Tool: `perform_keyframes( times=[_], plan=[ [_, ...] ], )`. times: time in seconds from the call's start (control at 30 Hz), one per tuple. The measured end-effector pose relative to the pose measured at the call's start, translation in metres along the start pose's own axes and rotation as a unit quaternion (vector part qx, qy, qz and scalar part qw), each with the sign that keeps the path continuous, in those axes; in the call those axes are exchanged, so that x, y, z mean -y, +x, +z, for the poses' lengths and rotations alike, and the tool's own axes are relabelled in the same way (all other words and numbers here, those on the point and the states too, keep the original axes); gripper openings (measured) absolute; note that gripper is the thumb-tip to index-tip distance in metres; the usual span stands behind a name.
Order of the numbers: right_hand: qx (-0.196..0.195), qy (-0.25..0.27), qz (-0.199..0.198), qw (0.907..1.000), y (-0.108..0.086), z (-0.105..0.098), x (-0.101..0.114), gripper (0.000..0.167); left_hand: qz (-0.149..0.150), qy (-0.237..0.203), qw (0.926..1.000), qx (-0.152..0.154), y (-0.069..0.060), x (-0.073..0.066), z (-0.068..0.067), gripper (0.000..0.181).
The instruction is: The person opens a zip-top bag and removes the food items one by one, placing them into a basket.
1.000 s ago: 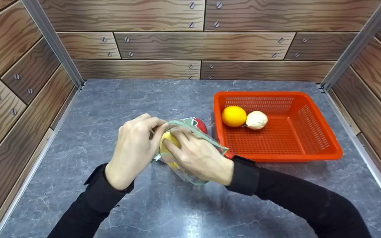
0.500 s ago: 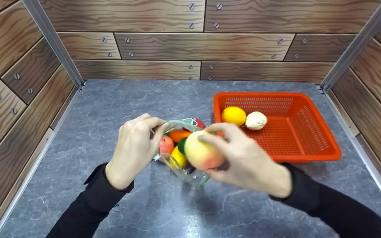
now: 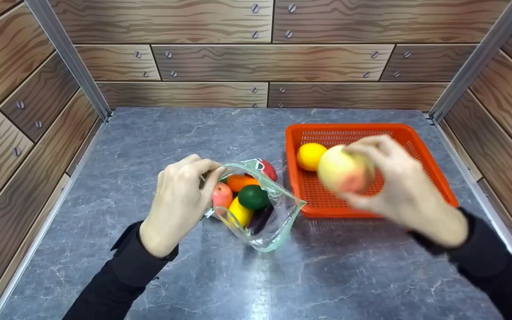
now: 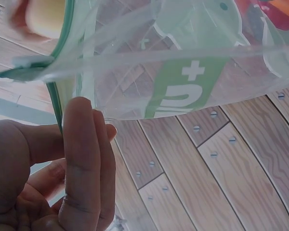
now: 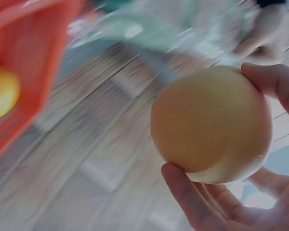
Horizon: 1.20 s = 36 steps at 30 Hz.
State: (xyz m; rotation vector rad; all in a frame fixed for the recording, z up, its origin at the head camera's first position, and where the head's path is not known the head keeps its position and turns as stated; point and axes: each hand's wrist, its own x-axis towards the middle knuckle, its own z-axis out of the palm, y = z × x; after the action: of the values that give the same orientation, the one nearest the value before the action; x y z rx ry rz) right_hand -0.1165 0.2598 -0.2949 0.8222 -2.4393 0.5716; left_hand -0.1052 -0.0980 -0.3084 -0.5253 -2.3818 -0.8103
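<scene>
The left hand (image 3: 182,202) pinches the left edge of a clear bag with a green rim (image 3: 289,222); the left wrist view shows that hand (image 4: 84,168) at the rim too. Inside the open bag lie a pink-red fruit (image 3: 222,195), an orange piece (image 3: 240,182), a dark green one (image 3: 253,197), a yellow one (image 3: 240,212) and a dark purple one (image 3: 260,220). Over the basket the right hand (image 3: 402,191) grips a large pale yellow and pink fruit (image 3: 345,171), seen close as a round fruit (image 5: 212,125) in the right wrist view.
The red-orange basket (image 3: 340,215) stands right of the bag. In it an orange fruit (image 3: 311,156) rests at the left; a whitish item beside it is mostly hidden by the held fruit. Wood-patterned walls (image 3: 274,62) surround the grey table (image 3: 171,129).
The right hand has drawn the pale fruit out of the bag and moved right, over the basket. The left hand has stayed at the bag's edge.
</scene>
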Motion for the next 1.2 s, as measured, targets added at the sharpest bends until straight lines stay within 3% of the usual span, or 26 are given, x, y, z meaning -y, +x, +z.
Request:
perform_keyframes(
  times=[0.13,0.33,0.47,0.63,0.8,0.9,1.2],
  plan=[
    [0.014,-0.017,0.063,0.9977,0.005,0.008,-0.046,0.073,0.0,0.0,1.0,0.002,-0.001,0.0,0.0,0.01],
    [0.088,-0.048,0.137,0.9855,0.012,0.023,-0.113,0.072,0.003,-0.003,1.0,0.002,0.0,0.0,-0.001,0.01],
    [0.141,-0.062,0.167,0.9739,0.016,0.037,-0.154,0.072,0.004,-0.002,1.0,0.002,0.0,0.001,-0.001,0.01],
    [0.196,-0.084,0.167,0.9625,0.016,0.054,-0.197,0.07,0.006,-0.004,1.0,0.005,0.0,0.001,-0.001,0.011],
    [0.267,-0.1,0.173,0.9428,0.014,0.067,-0.22,0.069,0.011,-0.007,0.9999,-0.001,-0.001,0.002,0.0,0.01],
    [0.291,-0.108,0.169,0.9355,0.013,0.074,-0.226,0.072,0.015,-0.006,0.9999,-0.004,-0.001,0.002,0.0,0.01],
    [0.309,-0.116,0.17,0.9286,0.013,0.085,-0.235,0.08,0.017,-0.003,0.9998,-0.001,-0.001,0.003,0.001,0.01]
  ],
)
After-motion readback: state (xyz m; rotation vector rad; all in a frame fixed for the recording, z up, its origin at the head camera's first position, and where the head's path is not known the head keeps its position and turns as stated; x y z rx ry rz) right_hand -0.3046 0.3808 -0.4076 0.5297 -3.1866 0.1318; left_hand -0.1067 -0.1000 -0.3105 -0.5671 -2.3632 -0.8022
